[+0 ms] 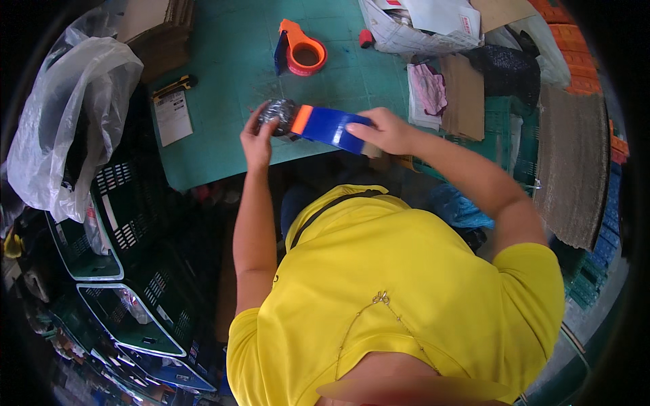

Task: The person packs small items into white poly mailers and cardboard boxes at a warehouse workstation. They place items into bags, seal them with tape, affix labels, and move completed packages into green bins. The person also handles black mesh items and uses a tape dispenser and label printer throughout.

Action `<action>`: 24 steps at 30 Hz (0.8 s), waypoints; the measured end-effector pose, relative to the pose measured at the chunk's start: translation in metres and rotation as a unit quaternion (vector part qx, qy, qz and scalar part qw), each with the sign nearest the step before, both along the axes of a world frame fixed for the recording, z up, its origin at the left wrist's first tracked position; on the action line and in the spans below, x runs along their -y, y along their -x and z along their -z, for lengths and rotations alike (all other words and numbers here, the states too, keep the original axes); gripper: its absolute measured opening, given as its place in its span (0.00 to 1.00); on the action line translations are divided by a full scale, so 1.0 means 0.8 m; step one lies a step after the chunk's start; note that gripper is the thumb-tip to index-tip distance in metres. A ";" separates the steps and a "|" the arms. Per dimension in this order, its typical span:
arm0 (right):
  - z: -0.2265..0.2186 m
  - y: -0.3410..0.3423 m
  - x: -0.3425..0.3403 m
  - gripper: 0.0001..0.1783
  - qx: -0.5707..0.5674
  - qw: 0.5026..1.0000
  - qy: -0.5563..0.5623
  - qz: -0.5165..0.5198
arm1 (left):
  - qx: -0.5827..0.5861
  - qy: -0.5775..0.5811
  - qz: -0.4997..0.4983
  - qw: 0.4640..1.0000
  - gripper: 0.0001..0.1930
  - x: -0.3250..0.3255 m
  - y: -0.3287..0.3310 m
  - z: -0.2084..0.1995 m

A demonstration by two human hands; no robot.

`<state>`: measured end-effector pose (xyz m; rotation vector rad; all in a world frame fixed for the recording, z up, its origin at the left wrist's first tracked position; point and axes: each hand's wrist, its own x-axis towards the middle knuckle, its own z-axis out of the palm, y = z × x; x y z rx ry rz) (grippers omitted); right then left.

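Observation:
My left hand (261, 139) grips a small dark bundle (277, 116) in shiny clear wrapping, near the table's front edge. My right hand (386, 132) is closed on what looks like a blue-and-orange tape dispenser (333, 127). Its orange end meets the right side of the bundle, and a tan part shows below my right fingers. Farther back on the green table (223, 101) lies a second tape dispenser, an orange one (305, 54) with a roll in it. The fingertips of my right hand are partly hidden behind the tool it holds.
At the left, a cutter knife (175, 88) and a white label card (172, 118) lie below stacked cardboard (149, 34). A clear plastic bag (81, 101) hangs over green crates (101, 267). Cardboard sheets (572, 162) and a paper-filled white bag (420, 30) stand right.

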<state>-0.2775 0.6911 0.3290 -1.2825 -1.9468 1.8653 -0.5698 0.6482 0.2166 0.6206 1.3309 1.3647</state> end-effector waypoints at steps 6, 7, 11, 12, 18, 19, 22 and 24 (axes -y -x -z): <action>0.075 0.136 -0.024 0.28 -0.069 0.994 -0.027 0.075 | -0.302 -0.110 0.201 0.925 0.48 -0.021 0.070 -0.008; 0.074 0.139 -0.024 0.28 -0.105 0.989 0.037 0.102 | -0.355 -0.064 0.247 0.899 0.49 -0.021 0.076 -0.003; 0.078 0.051 0.007 0.26 -0.107 0.993 -0.002 0.052 | -0.564 -0.046 0.313 0.763 0.51 -0.012 0.076 0.001; 0.084 0.023 0.015 0.26 -0.068 0.997 -0.002 0.044 | -0.577 -0.049 0.308 0.755 0.51 -0.014 0.069 -0.003; 0.089 0.012 0.016 0.27 -0.014 0.998 -0.048 0.043 | -0.809 -0.055 0.377 0.448 0.40 -0.011 -0.038 -0.035; 0.068 0.008 0.008 0.27 0.014 0.998 -0.038 0.050 | -0.752 -0.059 0.378 0.536 0.36 -0.016 -0.048 -0.039; -0.020 -0.056 -0.034 0.28 0.043 0.997 0.007 0.067 | -0.708 -0.033 0.318 0.629 0.33 -0.035 -0.054 -0.044; -0.062 -0.100 -0.056 0.30 0.028 0.999 0.010 -0.039 | -0.465 -0.027 0.294 0.835 0.36 -0.041 -0.052 -0.048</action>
